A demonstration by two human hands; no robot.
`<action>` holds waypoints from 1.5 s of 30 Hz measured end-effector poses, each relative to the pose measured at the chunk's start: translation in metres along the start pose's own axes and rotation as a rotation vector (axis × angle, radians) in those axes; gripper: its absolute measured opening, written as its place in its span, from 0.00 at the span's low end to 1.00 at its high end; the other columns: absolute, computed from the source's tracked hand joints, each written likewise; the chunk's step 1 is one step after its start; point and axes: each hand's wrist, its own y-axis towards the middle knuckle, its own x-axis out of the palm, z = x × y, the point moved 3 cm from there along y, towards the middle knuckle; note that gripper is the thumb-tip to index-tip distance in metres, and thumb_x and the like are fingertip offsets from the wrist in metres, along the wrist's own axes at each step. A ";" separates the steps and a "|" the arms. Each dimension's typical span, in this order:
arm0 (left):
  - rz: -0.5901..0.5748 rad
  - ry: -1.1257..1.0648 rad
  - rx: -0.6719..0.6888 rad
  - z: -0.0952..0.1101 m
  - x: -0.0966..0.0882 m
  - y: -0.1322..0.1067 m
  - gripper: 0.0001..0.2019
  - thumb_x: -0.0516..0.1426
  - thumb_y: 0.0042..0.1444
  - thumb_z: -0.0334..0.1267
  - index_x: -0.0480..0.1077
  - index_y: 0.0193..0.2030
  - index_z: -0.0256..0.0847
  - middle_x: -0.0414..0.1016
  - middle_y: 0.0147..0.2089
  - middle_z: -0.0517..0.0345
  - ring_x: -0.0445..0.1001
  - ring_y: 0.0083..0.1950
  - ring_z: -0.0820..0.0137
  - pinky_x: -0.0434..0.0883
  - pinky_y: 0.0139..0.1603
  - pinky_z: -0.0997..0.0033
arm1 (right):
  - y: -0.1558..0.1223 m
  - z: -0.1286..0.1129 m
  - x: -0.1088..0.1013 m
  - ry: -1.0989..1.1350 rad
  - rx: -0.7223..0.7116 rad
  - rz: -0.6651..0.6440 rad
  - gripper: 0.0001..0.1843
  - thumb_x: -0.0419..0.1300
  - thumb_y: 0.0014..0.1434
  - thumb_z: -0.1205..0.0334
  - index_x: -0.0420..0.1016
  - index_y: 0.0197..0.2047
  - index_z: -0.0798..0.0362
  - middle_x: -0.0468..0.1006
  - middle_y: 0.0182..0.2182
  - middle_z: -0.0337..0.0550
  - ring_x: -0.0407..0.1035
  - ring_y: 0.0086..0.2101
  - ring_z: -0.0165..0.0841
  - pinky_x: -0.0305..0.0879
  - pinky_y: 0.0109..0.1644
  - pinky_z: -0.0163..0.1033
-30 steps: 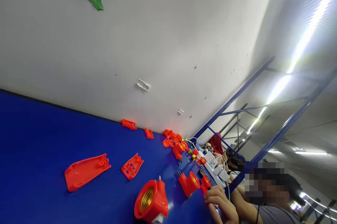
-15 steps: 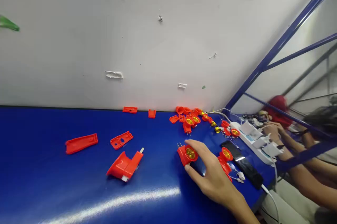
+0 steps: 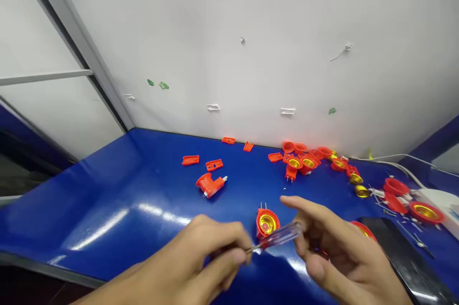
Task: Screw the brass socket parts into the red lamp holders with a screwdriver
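My left hand (image 3: 211, 257) is closed, pinching the metal shaft of a small screwdriver (image 3: 281, 236) with a clear and red handle. The handle points right, its end close to the fingers of my right hand (image 3: 337, 247); whether they touch I cannot tell. My right hand has its index finger stretched out and its thumb apart from the curled fingers. Just behind the screwdriver, a red plug-in lamp socket (image 3: 268, 222) with a brass screw shell lies on the blue table (image 3: 150, 243), its two pins pointing away. The screwdriver tip is hidden in my left hand.
Another red socket (image 3: 210, 184) lies on its side left of centre. Red cover pieces (image 3: 214, 165) are near it. Several red sockets and brass shells (image 3: 309, 163) are heaped by the wall. A black phone (image 3: 409, 257) and more parts lie at right.
My view has turned left. My right hand has left the red lamp socket, which now lies on the table. My left hand has come into view with the screwdriver.
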 end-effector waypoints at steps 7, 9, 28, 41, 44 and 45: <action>0.071 -0.174 0.192 0.013 -0.016 0.109 0.10 0.53 0.69 0.41 0.71 0.50 0.41 0.78 0.39 0.56 0.75 0.38 0.69 0.72 0.39 0.70 | 0.027 0.016 -0.027 -0.224 0.057 0.305 0.11 0.63 0.66 0.47 0.81 0.37 0.41 0.74 0.18 0.31 0.65 0.14 0.26 0.65 0.18 0.27; 0.170 -0.035 0.232 -0.011 -0.010 0.102 0.17 0.57 0.64 0.48 0.69 0.55 0.40 0.76 0.46 0.51 0.74 0.43 0.64 0.73 0.44 0.64 | 0.032 0.020 -0.031 -0.361 -0.038 0.236 0.12 0.61 0.67 0.46 0.80 0.37 0.40 0.76 0.18 0.30 0.65 0.14 0.25 0.67 0.20 0.28; 0.019 0.133 0.362 -0.053 0.030 0.094 0.17 0.64 0.63 0.50 0.72 0.49 0.40 0.78 0.49 0.51 0.77 0.42 0.65 0.71 0.42 0.66 | 0.034 0.038 0.004 -0.341 -0.088 -0.234 0.04 0.58 0.71 0.60 0.74 0.45 0.42 0.83 0.31 0.30 0.78 0.26 0.26 0.72 0.30 0.26; -0.006 0.095 0.360 -0.054 0.030 0.094 0.15 0.64 0.63 0.48 0.72 0.49 0.40 0.77 0.49 0.52 0.77 0.44 0.65 0.71 0.44 0.67 | 0.043 0.019 0.006 -0.480 -0.075 -0.444 0.15 0.49 0.75 0.57 0.74 0.40 0.44 0.82 0.31 0.34 0.75 0.25 0.28 0.67 0.25 0.31; -0.014 0.078 0.363 -0.054 0.030 0.094 0.14 0.64 0.63 0.48 0.73 0.48 0.40 0.77 0.48 0.52 0.76 0.44 0.64 0.72 0.44 0.67 | 0.052 0.018 0.012 -0.532 -0.141 -0.426 0.15 0.50 0.74 0.57 0.72 0.36 0.47 0.78 0.27 0.35 0.70 0.23 0.28 0.63 0.25 0.34; -0.007 0.077 0.365 -0.054 0.030 0.094 0.14 0.64 0.63 0.48 0.73 0.47 0.40 0.77 0.47 0.53 0.76 0.43 0.64 0.72 0.44 0.67 | 0.053 0.020 0.015 -0.544 -0.148 -0.401 0.14 0.52 0.74 0.58 0.70 0.34 0.47 0.75 0.25 0.34 0.68 0.22 0.28 0.61 0.26 0.34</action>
